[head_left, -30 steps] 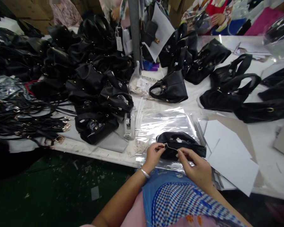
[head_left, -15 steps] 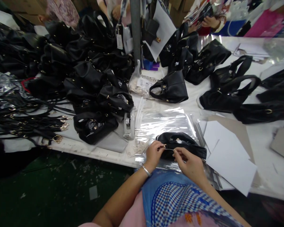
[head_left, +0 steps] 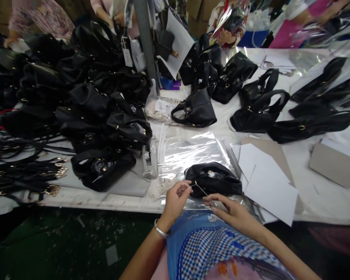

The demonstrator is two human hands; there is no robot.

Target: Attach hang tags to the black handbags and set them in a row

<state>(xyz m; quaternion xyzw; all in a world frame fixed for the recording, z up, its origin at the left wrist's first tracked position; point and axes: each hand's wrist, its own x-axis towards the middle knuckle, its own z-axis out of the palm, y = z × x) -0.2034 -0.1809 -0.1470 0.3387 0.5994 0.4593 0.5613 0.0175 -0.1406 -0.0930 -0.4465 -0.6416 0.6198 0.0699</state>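
Observation:
A black handbag (head_left: 227,182) lies on clear plastic sheets (head_left: 192,151) at the table's front edge. At its left end, my left hand (head_left: 176,196) pinches one end of a thin white string (head_left: 202,190). The string passes by a small gold ring on the bag. My right hand (head_left: 227,210) is just in front of the bag, thumb and fingertips closed on the string's other end. A silver bracelet (head_left: 161,229) is on my left wrist.
Many black handbags (head_left: 105,167) are heaped at the left, beside straps (head_left: 23,171) with gold clasps. White and grey cards (head_left: 271,186) lie right of my bag. A tape dispenser (head_left: 149,159) and a metal post (head_left: 146,42) stand beyond. People are across the table.
My hands have drawn apart, the right one toward me, and the string between them now bends at the ring. The whole view has shifted to the right.

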